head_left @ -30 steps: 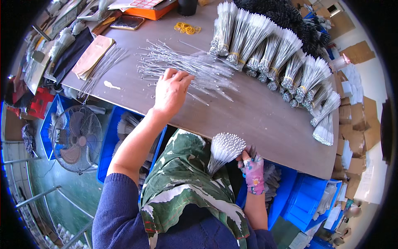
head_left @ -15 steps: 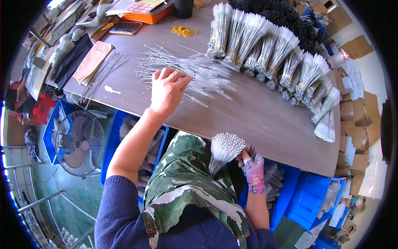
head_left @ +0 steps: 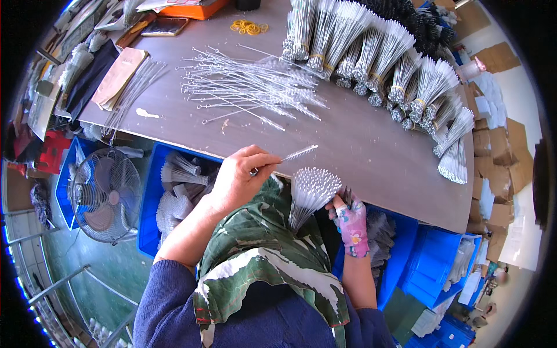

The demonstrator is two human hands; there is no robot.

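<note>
Left hand point(head_left: 242, 177) pinches one wire brush point(head_left: 300, 152) at tabletop point(head_left: 383, 162) near edge, while right hand point(head_left: 351, 226) grips dark pointed tool point(head_left: 347, 196) beside brush bundle point(head_left: 314, 190).

I see the person's bare left hand point(head_left: 245, 174) pinching, its forearm point(head_left: 191, 229) slanting in. The right hand point(head_left: 349, 219), in a pink flowered glove point(head_left: 356, 236), curls its bare fingers point(head_left: 337, 202).

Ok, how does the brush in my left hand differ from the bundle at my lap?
The brush is a single thin piece, while the bundle gathers many wires. The brush points mostly rightward; the bundle points mainly away from your lap, its white tips fanned. Your left hand pinches the brush, whereas the bundle sits against the camouflage apron. Both look silvery white.
</note>
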